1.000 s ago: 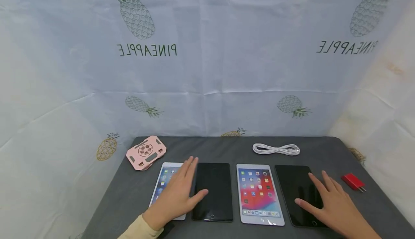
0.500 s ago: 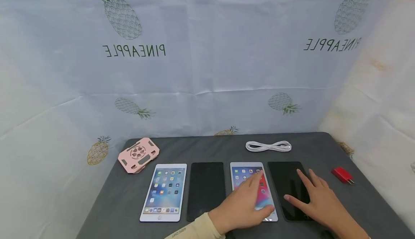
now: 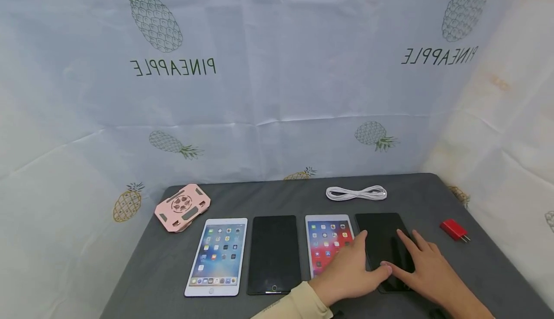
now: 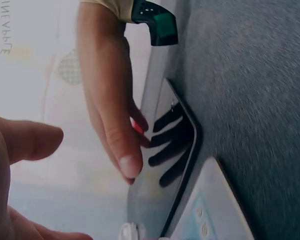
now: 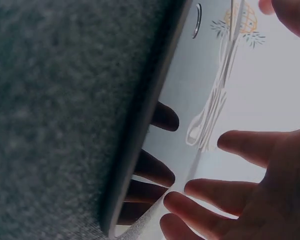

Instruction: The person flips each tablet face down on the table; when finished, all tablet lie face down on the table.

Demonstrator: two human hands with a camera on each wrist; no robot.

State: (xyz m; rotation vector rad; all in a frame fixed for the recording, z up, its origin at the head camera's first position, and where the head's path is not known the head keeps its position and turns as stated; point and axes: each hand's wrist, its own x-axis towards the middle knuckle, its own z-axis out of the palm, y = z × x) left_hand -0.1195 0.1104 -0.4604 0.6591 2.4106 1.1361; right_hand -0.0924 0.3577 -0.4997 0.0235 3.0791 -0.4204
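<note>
Four tablets would be several: a row of tablets lies flat on the grey table. My left hand [image 3: 349, 272] hovers over the right edge of a white tablet [image 3: 326, 242] with a red and blue screen, covering its lower part. Above the black tablet [image 3: 380, 232] at the row's right end, my right hand [image 3: 434, 273] is spread; the right wrist view shows a gap between its fingers [image 5: 217, 192] and their dark reflections. Both thumbs look close together in the head view. Neither hand holds anything. Further left lie another black tablet [image 3: 273, 254] and a white tablet [image 3: 216, 256] with a blue screen.
A bundled white cable [image 3: 357, 193] lies behind the right tablets. A red plug charger [image 3: 454, 230] sits to the right. Toward the back left is a pink case [image 3: 182, 206]. White cloth [image 3: 277, 78] printed with pineapples hangs behind the table.
My left hand has passed rightward from the left pair of tablets to the right pair, near my right hand. The right hand stays over the right black tablet. The head view has shifted slightly.
</note>
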